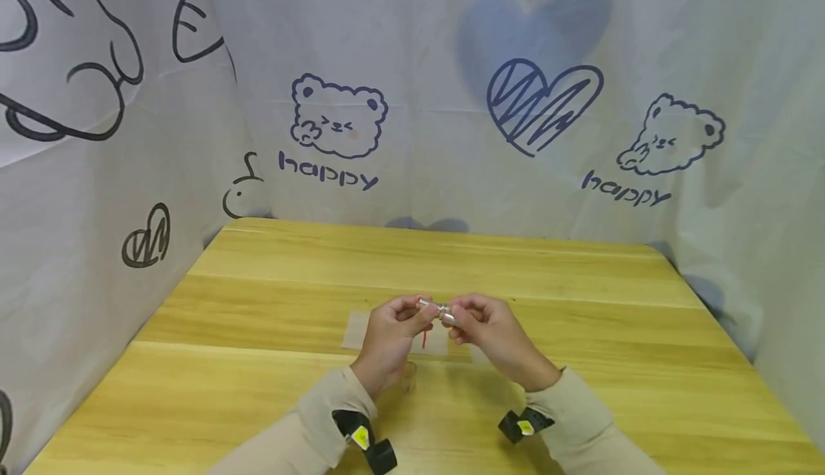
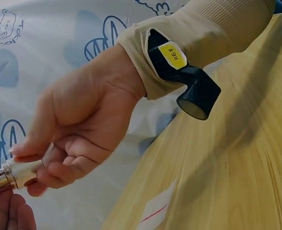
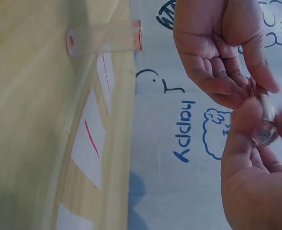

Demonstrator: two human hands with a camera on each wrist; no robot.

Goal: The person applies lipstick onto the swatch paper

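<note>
Both hands meet over the table around a small shiny silver tube [image 1: 447, 314] with a ringed joint near its middle. My left hand [image 1: 389, 335] pinches one end between thumb and fingers. My right hand [image 1: 493, 332] grips the other end; in the left wrist view, the same right hand [image 2: 88, 115] has its thumb and fingers round a silver cylinder [image 2: 28, 173]. A round end [image 3: 264, 137] of the tube shows in the right wrist view, where the fingers are blurred. Fingers hide part of the tube, and its exact kind cannot be told.
A clear, pink-tinted cylinder [image 3: 105, 38] stands upright on the wooden table [image 1: 258, 389], near the left wrist. White paper pieces [image 3: 89, 136] lie flat beneath the hands, some with a red line. Printed white curtains [image 1: 438, 145] enclose the back and sides.
</note>
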